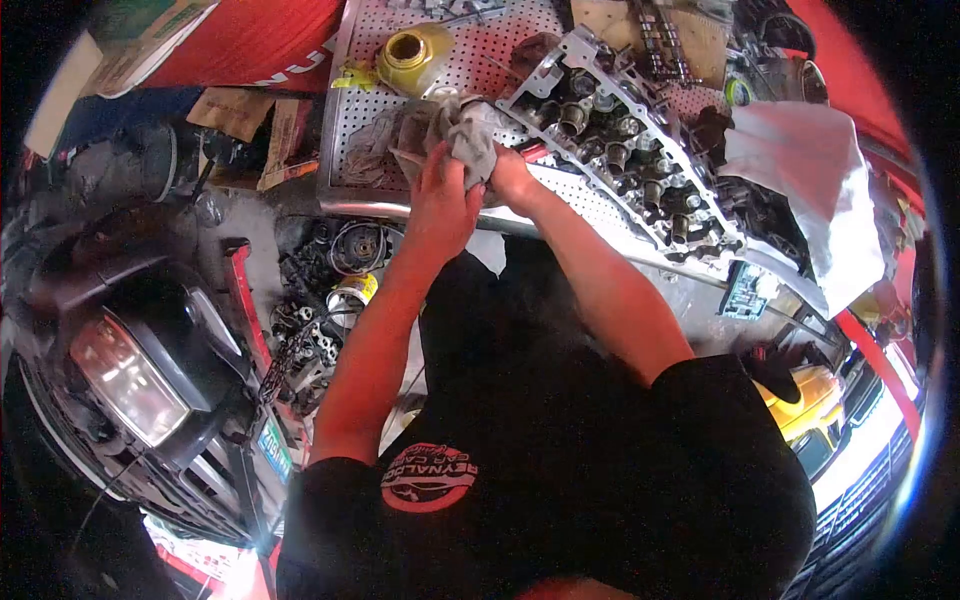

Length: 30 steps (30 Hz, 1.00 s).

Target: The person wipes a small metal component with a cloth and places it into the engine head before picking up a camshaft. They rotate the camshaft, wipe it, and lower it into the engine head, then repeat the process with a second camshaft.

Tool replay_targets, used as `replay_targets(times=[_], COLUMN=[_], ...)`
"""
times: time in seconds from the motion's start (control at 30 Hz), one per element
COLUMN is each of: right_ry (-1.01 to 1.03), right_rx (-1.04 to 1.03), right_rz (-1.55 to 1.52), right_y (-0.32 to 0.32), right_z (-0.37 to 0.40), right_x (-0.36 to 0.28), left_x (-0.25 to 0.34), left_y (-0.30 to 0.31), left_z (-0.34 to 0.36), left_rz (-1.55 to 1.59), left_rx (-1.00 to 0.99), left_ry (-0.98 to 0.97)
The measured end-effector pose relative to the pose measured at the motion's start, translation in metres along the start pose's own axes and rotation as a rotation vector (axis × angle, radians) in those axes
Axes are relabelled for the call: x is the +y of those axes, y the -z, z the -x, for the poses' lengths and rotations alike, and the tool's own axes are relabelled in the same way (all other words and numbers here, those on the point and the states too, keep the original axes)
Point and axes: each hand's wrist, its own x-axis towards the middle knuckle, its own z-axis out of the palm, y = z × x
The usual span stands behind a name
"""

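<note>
Two bare forearms (pixel 372 350) reach forward to the worktop (pixel 352 115); above its near edge the left hand (pixel 447 195) pinches a crumpled, bunched grey rag (pixel 472 138), the right hand (pixel 516 182) close beside, fingers hidden, grip unclear.

Black short-sleeved shirt (pixel 600 440), lower half of the frame

A round printed chest logo (pixel 430 478) includes "CAR CARE"; left hand (pixel 445 200) and right hand (pixel 515 182) are bare.

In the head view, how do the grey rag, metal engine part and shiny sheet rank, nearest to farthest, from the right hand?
1. Grey rag: against the right hand.
2. Metal engine part: to the hand's right.
3. Shiny sheet: farther right.
</note>
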Motion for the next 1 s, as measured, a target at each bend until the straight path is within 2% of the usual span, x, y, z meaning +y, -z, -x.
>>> replay_targets(times=[0.07, 0.17, 0.27, 0.3, 0.37, 0.4, 0.43, 0.5, 0.53, 0.57, 0.67, 0.7, 0.77, 0.83, 0.93, 1.0], right_ry=[-0.002, 0.070, 0.201, 0.455, 0.309, 0.244, 0.180, 0.019, -0.057, -0.007, -0.019, 0.001, -0.064, -0.109, -0.151, -0.120], right_rx=[0.044, 0.114, 0.097, 0.091, 0.051, 0.027, 0.012, -0.022, -0.032, 0.013, 0.169, 0.219, 0.221, 0.247, 0.319, 0.185], right_rz=[0.008, 0.151, -0.031, 0.454, 0.395, 0.253, 0.110, -0.402, -0.655, -0.630, -0.678, -0.747, -0.686, -0.580, -0.632, -0.572], right_y=[-0.007, -0.019, -0.029, -0.026, -0.036, -0.043, -0.049, -0.063, -0.068, -0.072, -0.058, -0.054, -0.038, -0.030, -0.022, 0.000], right_z=[0.008, 0.011, 0.003, -0.011, -0.014, -0.016, -0.019, -0.005, 0.003, 0.012, 0.017, 0.023, 0.032, 0.050, 0.061, 0.068], right_x=[-0.012, -0.022, -0.039, -0.021, -0.004, -0.008, -0.013, -0.020, -0.035, -0.049, -0.039, -0.039, -0.038, -0.044, -0.058, -0.050], left_x=[-0.006, -0.027, -0.029, -0.031, -0.043, -0.053, -0.064, -0.094, -0.101, -0.109, -0.110, -0.105, -0.090, -0.065, -0.002, 0.043], left_y=[0.011, 0.024, 0.013, 0.019, 0.027, 0.033, 0.043, 0.045, 0.046, 0.046, 0.040, 0.041, 0.039, 0.033, 0.026, -0.005], left_z=[-0.010, -0.016, -0.011, -0.012, -0.015, -0.021, -0.025, -0.018, -0.024, -0.029, -0.038, -0.042, -0.041, -0.033, -0.013, 0.008], left_rz=[0.340, 1.121, 1.009, 0.599, 0.370, 0.251, 0.445, 0.621, 0.935, 1.253, 0.633, 0.405, -0.340, -0.616, -0.199, 0.022], left_rx=[-0.169, -0.160, -0.032, -0.022, -0.109, -0.140, -0.106, 0.164, 0.223, 0.348, 0.616, 0.669, 0.470, 0.355, 0.363, 0.291], left_ry=[0.247, 0.347, 0.262, 0.244, 0.256, 0.258, 0.217, 0.147, 0.319, 0.483, 0.354, 0.194, 0.154, 0.193, 0.034, 0.000])
